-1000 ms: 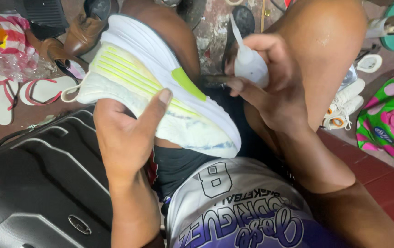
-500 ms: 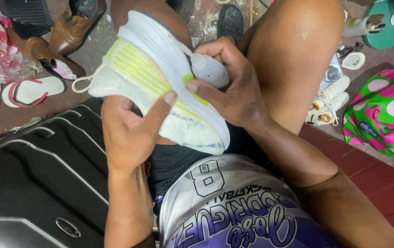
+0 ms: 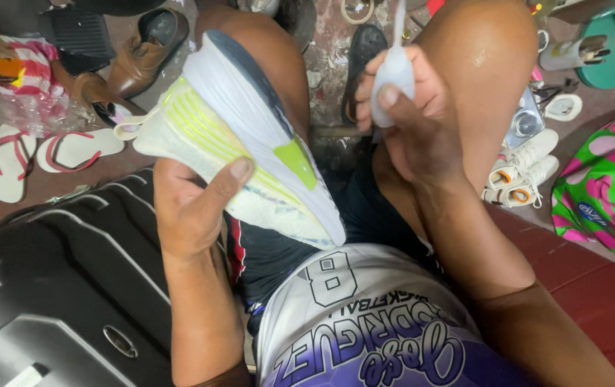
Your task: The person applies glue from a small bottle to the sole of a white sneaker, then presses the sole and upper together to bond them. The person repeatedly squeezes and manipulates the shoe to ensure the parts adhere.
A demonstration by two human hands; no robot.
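A white running shoe with neon yellow-green stripes is held in the centre-left of the frame, above the person's lap. Its long axis runs diagonally, from the heel pull-loop at the upper left down to the toe at the lower centre; the thick white sole is turned toward the upper right. The left hand is closed around the shoe's upper from below, with the thumb pressed flat across the striped side. A small white squeeze bottle with a thin nozzle pointing straight up is clasped in the right hand at the upper centre, thumb on its body, apart from the shoe. A black hard-shell suitcase with raised ribs fills the lower left. At the upper left lie a brown leather shoe, white flip-flops with red straps and a clear plastic bag. At the right edge a green bag with pink dots rests beside small white sneakers on the red floor.
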